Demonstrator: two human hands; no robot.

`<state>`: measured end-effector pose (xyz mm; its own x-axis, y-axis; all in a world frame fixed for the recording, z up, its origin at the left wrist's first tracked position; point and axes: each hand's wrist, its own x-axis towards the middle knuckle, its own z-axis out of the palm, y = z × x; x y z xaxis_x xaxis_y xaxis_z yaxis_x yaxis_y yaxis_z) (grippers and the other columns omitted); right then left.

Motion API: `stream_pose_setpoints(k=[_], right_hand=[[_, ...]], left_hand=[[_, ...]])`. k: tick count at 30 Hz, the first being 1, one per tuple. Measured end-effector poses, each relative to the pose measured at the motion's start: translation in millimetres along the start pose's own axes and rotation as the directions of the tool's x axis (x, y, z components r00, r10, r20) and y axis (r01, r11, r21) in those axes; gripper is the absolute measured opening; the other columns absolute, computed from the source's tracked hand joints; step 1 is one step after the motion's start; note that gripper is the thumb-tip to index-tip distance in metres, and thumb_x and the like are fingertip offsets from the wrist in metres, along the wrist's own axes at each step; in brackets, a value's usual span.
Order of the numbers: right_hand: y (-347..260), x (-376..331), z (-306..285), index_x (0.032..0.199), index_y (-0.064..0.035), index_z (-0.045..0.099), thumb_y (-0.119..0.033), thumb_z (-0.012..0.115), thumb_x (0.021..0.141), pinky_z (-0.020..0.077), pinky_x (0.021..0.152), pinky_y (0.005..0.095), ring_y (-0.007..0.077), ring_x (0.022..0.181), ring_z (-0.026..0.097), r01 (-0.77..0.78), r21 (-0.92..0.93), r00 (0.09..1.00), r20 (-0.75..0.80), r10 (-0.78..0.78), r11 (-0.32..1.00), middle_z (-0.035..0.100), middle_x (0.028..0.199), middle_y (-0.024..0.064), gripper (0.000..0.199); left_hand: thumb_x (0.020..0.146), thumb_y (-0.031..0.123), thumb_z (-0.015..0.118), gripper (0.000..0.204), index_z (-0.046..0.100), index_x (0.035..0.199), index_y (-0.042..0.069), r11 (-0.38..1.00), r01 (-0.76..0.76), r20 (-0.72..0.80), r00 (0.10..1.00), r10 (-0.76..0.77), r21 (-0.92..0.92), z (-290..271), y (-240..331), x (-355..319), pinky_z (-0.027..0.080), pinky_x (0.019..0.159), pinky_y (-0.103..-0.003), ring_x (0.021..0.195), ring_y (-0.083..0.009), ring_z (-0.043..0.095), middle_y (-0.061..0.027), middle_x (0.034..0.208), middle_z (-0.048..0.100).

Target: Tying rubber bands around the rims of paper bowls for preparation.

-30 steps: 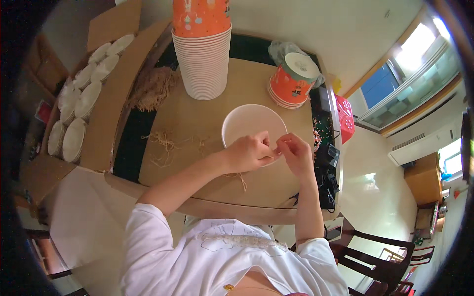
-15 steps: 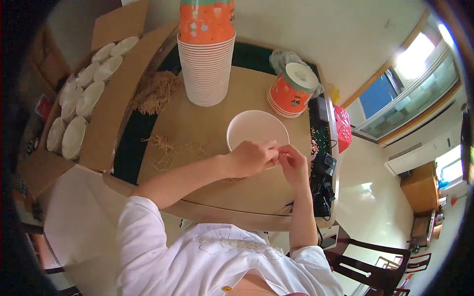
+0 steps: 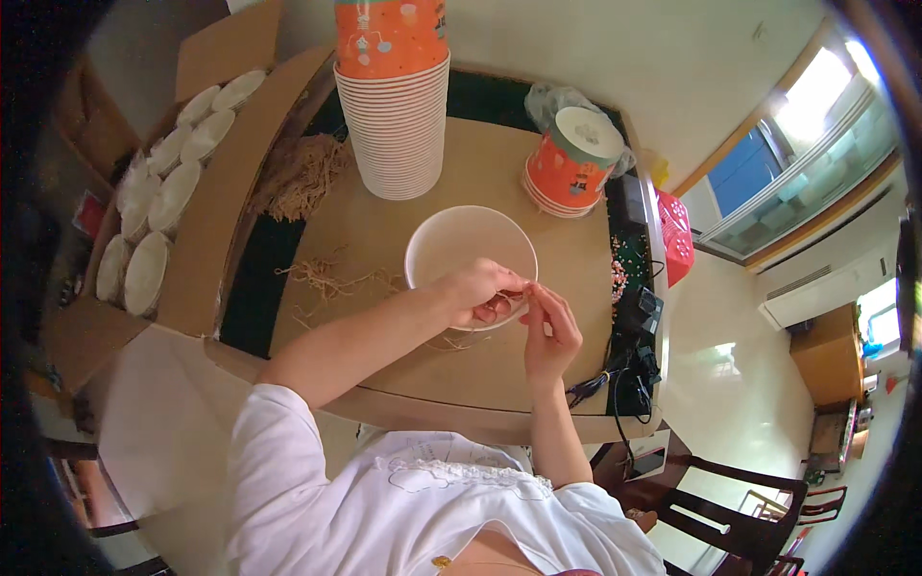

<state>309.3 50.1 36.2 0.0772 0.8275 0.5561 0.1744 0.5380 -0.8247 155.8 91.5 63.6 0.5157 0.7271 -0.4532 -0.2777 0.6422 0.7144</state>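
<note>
A white paper bucket (image 3: pixel 459 240) stands mouth up on the brown board in front of me, behind my hands. My left hand (image 3: pixel 476 291) is closed at the bucket's near rim, with thin tan twine (image 3: pixel 463 346) looped in its fingers and trailing below. The fingertips of my right hand (image 3: pixel 551 336) are pinched together and meet those of the left at the twine; the tiny spot between them is too small to make out. More loose strands (image 3: pixel 331 278) lie left of the bucket, and a thick bundle of tan twine (image 3: pixel 303 178) rests behind them.
A tall stack of orange-and-white paper buckets (image 3: pixel 396 125) rises at the back. A shorter upside-down stack (image 3: pixel 573 163) stands back right. Left is an open carton (image 3: pixel 226 192) of white bowl-shaped pieces. Black cables (image 3: pixel 629 379) and small pink bits (image 3: pixel 618 274) line the right edge.
Both hands have shifted a little left in the picture, as has the bucket. My right fingers now point more upward, and the twine in my left hand shows more clearly.
</note>
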Motion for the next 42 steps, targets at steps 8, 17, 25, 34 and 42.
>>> stream_pose_setpoints(k=[8,17,25,34,42], right_hand=[[-2.6,1.9,-2.4,0.103,-0.0001,0.067,0.004,0.06,0.086,0.0538,0.06,0.0233,0.0131,0.078,0.063,-0.019,-0.019,0.998,0.062,0.02,1.0,0.065,0.1,0.0121,0.019],[1.0,11.8,-10.4,0.091,0.0019,0.063,0.001,0.062,0.086,0.0538,0.06,0.0232,0.0106,0.071,0.062,-0.312,0.129,0.943,0.165,0.29,0.941,0.064,0.088,0.0073,0.005],[-0.5,13.2,-7.2,0.089,0.0008,0.059,0.001,0.062,0.086,0.0508,0.059,0.0212,0.0087,0.068,0.061,-0.29,0.13,0.948,0.173,0.266,0.948,0.064,0.082,0.005,0.005],[-0.5,13.7,-4.0,0.088,0.0,0.06,0.001,0.063,0.084,0.0473,0.056,0.0209,0.0087,0.064,0.06,-0.216,0.041,0.968,0.14,0.209,0.975,0.062,0.078,0.0047,0.005],[-7.4,17.6,-4.1,0.093,-0.0023,0.062,0.001,0.068,0.08,0.0447,0.055,0.0224,0.0088,0.062,0.055,-0.127,-0.087,0.976,0.169,0.14,0.988,0.061,0.078,0.005,0.014]], left_hand=[[0.088,0.013,0.062,0.011,0.064,0.089,0.002,0.973,-0.1,-0.108,0.986,0.124,0.209,4.3,2.1,-11.0,0.032,0.041,-0.02,0.053,-0.005,0.045,0.0014,0.067,0.054],[0.084,0.009,0.065,0.011,0.066,0.088,-0.001,0.654,-0.39,-0.057,0.832,0.552,0.648,9.2,-6.5,-16.6,0.048,0.061,-0.023,0.066,-0.007,0.057,-0.0034,0.078,0.066],[0.083,0.009,0.065,0.012,0.07,0.088,-0.001,0.724,-0.346,-0.105,0.86,0.499,0.597,11.1,-1.8,-19.0,0.046,0.052,-0.022,0.057,-0.0052,0.054,-0.0038,0.072,0.067],[0.082,0.007,0.064,0.012,0.068,0.088,-0.002,0.575,-0.398,-0.075,0.773,0.63,0.715,15.6,-5.3,-23.0,0.051,0.064,-0.026,0.07,-0.0133,0.066,-0.0097,0.075,0.069],[0.087,0.008,0.06,0.01,0.064,0.089,-0.002,0.566,-0.387,-0.104,0.753,0.649,0.728,10.6,-10.0,-16.9,0.05,0.067,-0.024,0.075,-0.008,0.062,-0.005,0.08,0.067]])
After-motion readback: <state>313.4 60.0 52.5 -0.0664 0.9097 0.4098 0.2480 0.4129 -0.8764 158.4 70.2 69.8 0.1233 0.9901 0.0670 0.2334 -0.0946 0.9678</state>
